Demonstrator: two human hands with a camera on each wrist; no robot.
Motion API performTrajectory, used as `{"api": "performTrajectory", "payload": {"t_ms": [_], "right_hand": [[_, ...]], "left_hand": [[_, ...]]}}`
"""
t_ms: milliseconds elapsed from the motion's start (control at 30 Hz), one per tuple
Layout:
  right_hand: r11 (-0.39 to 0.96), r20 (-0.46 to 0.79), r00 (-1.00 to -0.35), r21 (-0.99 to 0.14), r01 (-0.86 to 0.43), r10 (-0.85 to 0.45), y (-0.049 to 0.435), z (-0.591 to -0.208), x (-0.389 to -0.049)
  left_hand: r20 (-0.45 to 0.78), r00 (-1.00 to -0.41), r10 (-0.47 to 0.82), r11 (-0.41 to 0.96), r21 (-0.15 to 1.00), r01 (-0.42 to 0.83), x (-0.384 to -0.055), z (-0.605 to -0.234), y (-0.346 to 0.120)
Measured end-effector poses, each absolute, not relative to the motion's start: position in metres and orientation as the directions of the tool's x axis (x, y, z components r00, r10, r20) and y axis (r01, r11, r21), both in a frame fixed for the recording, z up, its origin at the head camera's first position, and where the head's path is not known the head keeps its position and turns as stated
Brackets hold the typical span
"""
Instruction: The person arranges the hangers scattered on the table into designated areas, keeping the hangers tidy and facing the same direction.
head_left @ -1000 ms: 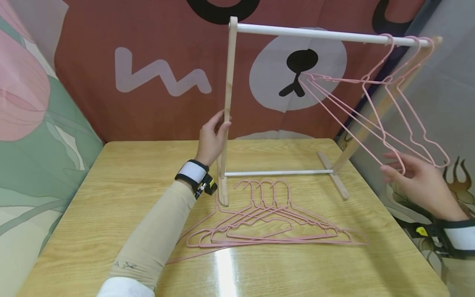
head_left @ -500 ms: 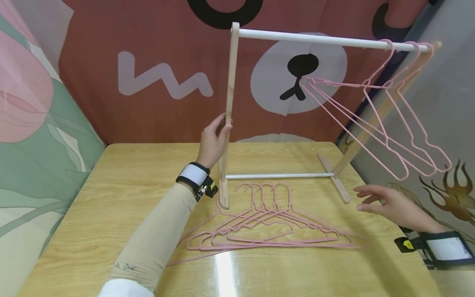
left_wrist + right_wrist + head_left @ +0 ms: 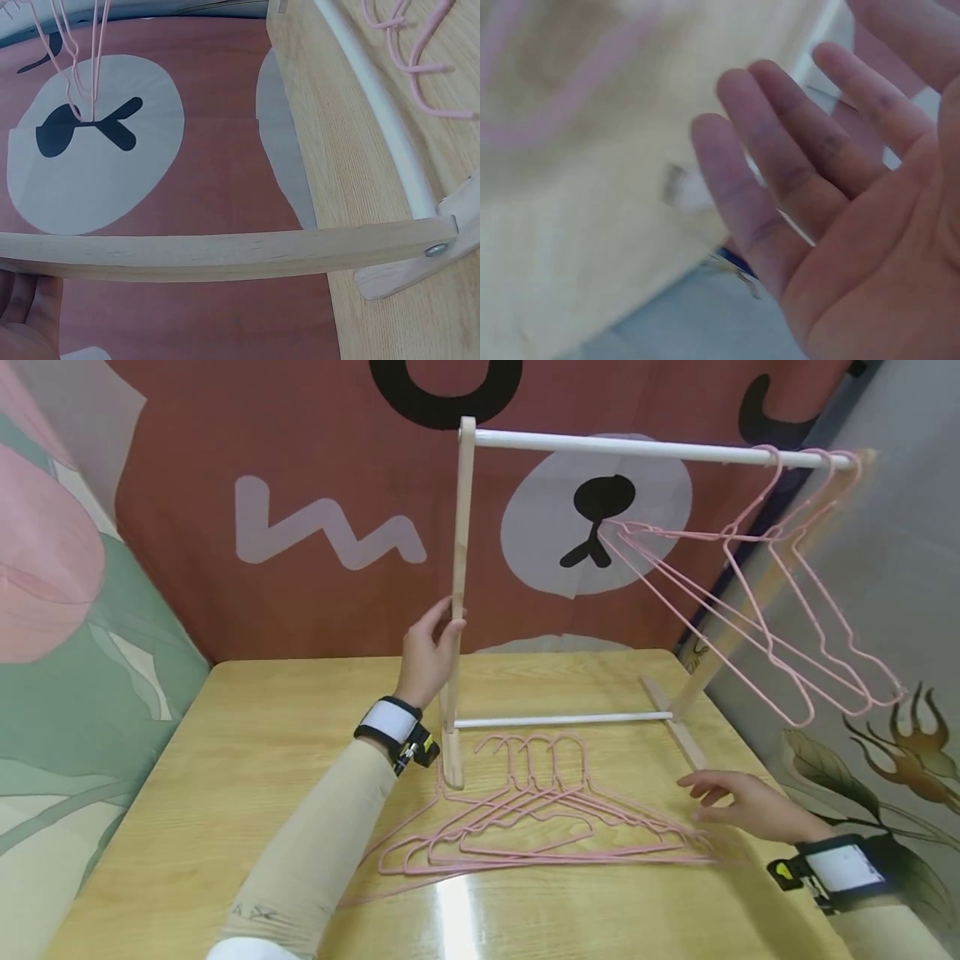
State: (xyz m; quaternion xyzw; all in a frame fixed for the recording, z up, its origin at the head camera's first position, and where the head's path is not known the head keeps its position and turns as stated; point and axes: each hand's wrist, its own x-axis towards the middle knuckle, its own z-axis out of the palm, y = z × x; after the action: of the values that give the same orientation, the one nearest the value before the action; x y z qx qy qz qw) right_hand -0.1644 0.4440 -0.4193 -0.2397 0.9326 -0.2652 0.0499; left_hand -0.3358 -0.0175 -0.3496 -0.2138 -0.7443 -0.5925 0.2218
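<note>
A small clothes rack with wooden ends stands on the table; my left hand (image 3: pixel 426 656) grips its left upright (image 3: pixel 463 527), thumb on one side and fingers on the other. Three pink wire hangers (image 3: pixel 690 535) hang near the right end of its white top rail (image 3: pixel 600 443). In front of the rack, several more pink hangers (image 3: pixel 570 860) lie overlapping on the table. Over their right end hovers my right hand (image 3: pixel 750 803), holding nothing. The right wrist view shows its fingers (image 3: pixel 761 150) extended and spread, with a blurred pink hanger (image 3: pixel 562 116) nearby.
The wooden table (image 3: pixel 300 710) ends just behind the rack, against a printed cloth backdrop (image 3: pixel 322 602). A white lower bar (image 3: pixel 562 721) joins the rack's feet. The right foot (image 3: pixel 678 727) lies just beyond my right hand.
My right hand has let go of the hanging hangers and moved down and left to the hangers on the table. My left hand stays on the upright.
</note>
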Motion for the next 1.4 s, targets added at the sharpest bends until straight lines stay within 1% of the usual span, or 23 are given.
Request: {"api": "performTrajectory", "payload": {"t_ms": [100,200,367,467,600,700,967,1067,1267,1400], "right_hand": [[0.729,0.029,-0.877,-0.544,-0.416,-0.479,0.438,-0.436,-0.168],[0.723,0.043,-0.880,-0.553,-0.415,-0.473,0.435,-0.450,-0.167],[0.718,0.111,-0.881,-0.538,-0.442,-0.460,0.434,-0.461,-0.163],[0.704,0.127,-0.878,-0.550,-0.449,-0.461,0.432,-0.464,-0.163],[0.712,0.065,-0.896,-0.582,-0.392,-0.439,0.429,-0.467,-0.163],[0.741,0.024,-0.916,-0.579,-0.338,-0.400,0.425,-0.469,-0.163],[0.787,-0.015,-0.944,-0.557,-0.266,-0.329,0.417,-0.473,-0.162],[0.789,-0.023,-0.946,-0.558,-0.257,-0.324,0.416,-0.473,-0.161],[0.767,-0.016,-0.936,-0.578,-0.279,-0.352,0.415,-0.474,-0.161],[0.755,0.019,-0.928,-0.575,-0.314,-0.372,0.417,-0.475,-0.160]], "left_hand": [[0.580,-0.814,0.030,0.209,0.793,0.573,-0.334,-0.350,-0.022],[0.592,-0.805,0.041,0.203,0.783,0.587,-0.335,-0.350,-0.022],[0.605,-0.794,0.062,0.191,0.773,0.605,-0.337,-0.348,-0.016],[0.606,-0.793,0.056,0.188,0.774,0.605,-0.338,-0.348,-0.015],[0.605,-0.795,0.048,0.185,0.777,0.602,-0.339,-0.349,-0.015],[0.603,-0.797,0.043,0.177,0.780,0.600,-0.339,-0.349,-0.016],[0.604,-0.795,0.055,0.157,0.781,0.605,-0.339,-0.347,-0.015],[0.603,-0.796,0.054,0.164,0.781,0.602,-0.339,-0.347,-0.014],[0.593,-0.804,0.048,0.179,0.787,0.591,-0.338,-0.349,-0.015],[0.590,-0.806,0.048,0.173,0.789,0.589,-0.339,-0.350,-0.015]]}}
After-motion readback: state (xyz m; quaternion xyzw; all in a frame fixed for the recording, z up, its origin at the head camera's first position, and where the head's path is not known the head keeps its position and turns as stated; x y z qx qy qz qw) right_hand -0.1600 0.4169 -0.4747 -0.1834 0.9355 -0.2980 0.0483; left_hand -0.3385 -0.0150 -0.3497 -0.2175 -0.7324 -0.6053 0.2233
